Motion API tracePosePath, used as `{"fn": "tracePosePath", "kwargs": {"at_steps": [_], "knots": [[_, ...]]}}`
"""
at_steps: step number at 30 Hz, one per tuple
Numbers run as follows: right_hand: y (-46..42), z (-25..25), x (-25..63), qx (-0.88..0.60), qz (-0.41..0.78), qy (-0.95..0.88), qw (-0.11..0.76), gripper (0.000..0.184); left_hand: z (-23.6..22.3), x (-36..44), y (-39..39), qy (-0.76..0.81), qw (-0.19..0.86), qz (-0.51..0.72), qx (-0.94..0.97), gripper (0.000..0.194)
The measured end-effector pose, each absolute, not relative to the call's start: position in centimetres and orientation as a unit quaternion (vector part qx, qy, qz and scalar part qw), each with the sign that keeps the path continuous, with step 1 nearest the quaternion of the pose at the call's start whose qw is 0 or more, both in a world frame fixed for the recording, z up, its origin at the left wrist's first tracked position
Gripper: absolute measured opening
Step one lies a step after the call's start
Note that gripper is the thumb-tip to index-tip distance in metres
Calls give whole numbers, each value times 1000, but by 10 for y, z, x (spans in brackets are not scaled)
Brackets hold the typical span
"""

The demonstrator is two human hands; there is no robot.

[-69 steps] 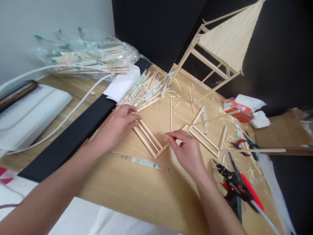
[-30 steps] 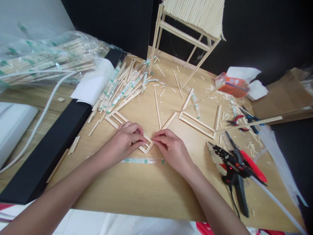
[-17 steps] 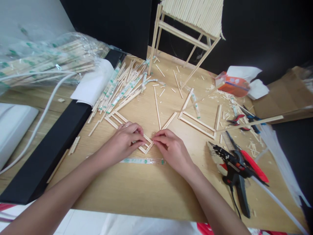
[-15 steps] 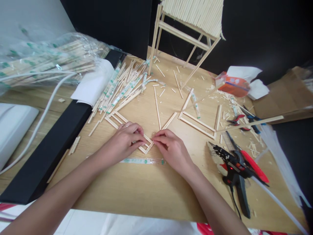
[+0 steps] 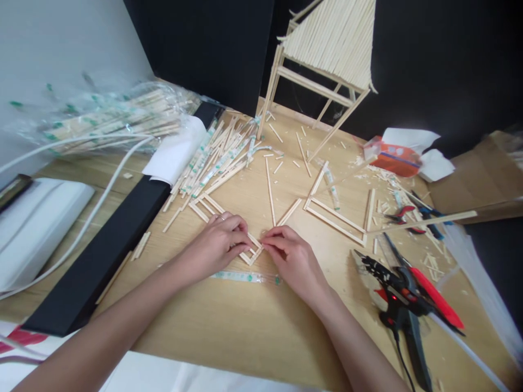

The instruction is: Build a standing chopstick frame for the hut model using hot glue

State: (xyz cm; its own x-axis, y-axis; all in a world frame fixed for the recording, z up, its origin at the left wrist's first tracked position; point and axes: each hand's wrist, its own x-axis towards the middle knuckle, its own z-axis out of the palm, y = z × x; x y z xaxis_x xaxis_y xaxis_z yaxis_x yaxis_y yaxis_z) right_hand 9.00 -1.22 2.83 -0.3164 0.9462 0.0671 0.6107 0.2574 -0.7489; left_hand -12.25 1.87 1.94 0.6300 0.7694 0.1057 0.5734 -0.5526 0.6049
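The left hand [image 5: 218, 237] rests curled over a flat stick frame [image 5: 250, 257], its fingers bent down onto the wood and a ring on one finger. The right hand [image 5: 292, 261] is nearly closed, its fingertips [image 5: 265, 245] pressed to the frame's near corner, just beside the left fingertips. The frame lies flat on a wooden table [image 5: 212, 332], a narrow ladder shape running back and to the left from that corner. Just below it lies a wrapped stick [image 5: 245, 276] in a clear sleeve. Beyond the hands, two loose sticks [image 5: 269, 190] form a V, and a heap of sticks [image 5: 216, 160] spreads to the far left. To the right lie a second frame [image 5: 335, 220] and a red and black glue gun [image 5: 402, 299]. At the table's far edge stands a stick model [image 5: 327, 49] with a sloped, thatch-like roof.
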Motion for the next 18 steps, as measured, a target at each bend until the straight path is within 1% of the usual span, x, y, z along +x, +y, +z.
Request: {"fn": "tracePosePath", "kwargs": {"at_steps": [12, 18], "knots": [[-12, 26, 90, -522, 320, -747, 258, 21, 20, -121, 15, 406, 270, 193, 851, 11], [-11, 27, 88, -524, 322, -746, 255, 20, 20, -122, 15, 403, 271, 200, 851, 14]]}}
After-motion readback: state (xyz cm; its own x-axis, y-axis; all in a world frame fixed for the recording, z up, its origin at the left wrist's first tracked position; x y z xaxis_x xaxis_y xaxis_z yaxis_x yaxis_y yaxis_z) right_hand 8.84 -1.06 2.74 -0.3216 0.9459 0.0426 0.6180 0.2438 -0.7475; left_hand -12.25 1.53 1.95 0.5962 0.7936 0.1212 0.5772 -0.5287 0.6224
